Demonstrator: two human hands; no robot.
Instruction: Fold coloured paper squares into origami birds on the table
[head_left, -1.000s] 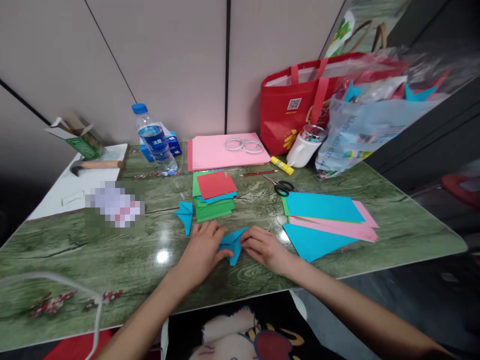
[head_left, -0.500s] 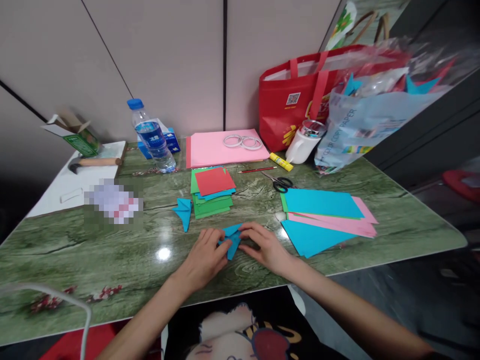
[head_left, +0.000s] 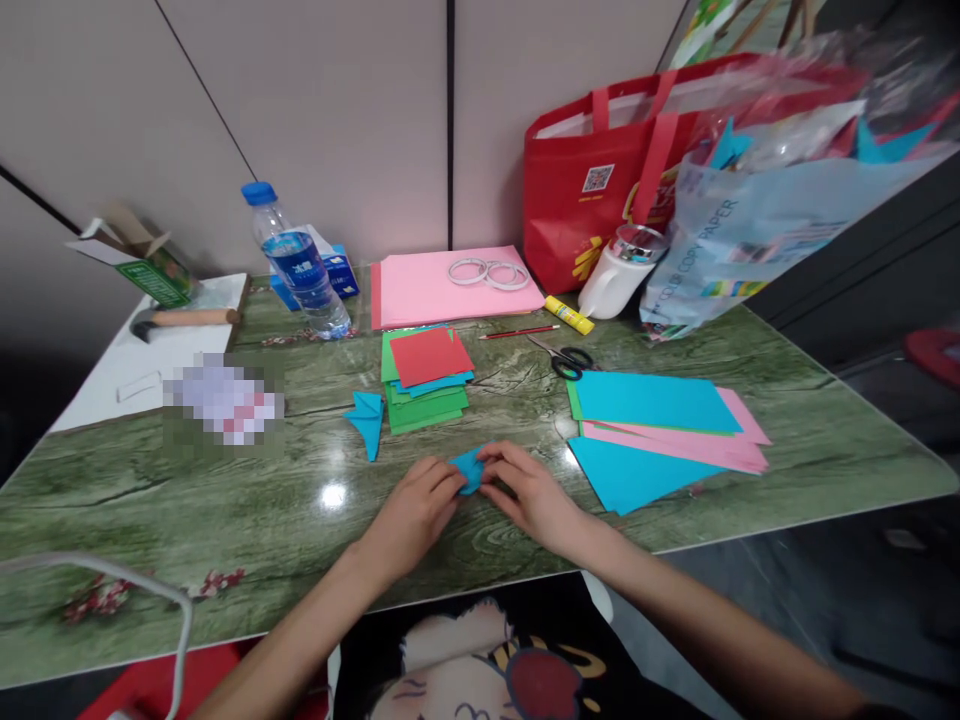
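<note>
label reading first. clear plastic bag (head_left: 750, 245), back right of the worktop (head_left: 247, 520): "copy paper" legible in capitals, crinkled film above. red tote bag (head_left: 559, 215), against the wall: square qr code and yellow print, lettering partly hidden by a strap. water bottle (head_left: 304, 270), near the back left: blue cap, blue label with white characters — too small to read surely. the print on the green box (head_left: 154, 282) by the back left corner is likewise unreadable.

specimen: folded blue paper (head_left: 470, 471), matte, small and compact, angular outline, far end partly covered by the hands. position: just in from the middle of the worktop's front edge. left hand (head_left: 418, 505): fingers pinching its left side. right hand (head_left: 529, 495): fingers bent, thumb and fingertips pinching its right side.

nearby: a second blue folded piece (head_left: 367, 424), pointed, one tip towards the front edge, lying left of a stack of square papers (head_left: 431, 360) — red on top, blue and green below. right of the hands, flat blue, pink and green sheets (head_left: 660, 402) fan out towards the right edge, close to black-handled scissors (head_left: 570, 362).

surface: glossy, green wood-grain pattern, light reflections, printed red-and-white flowers near the front left corner.
</note>
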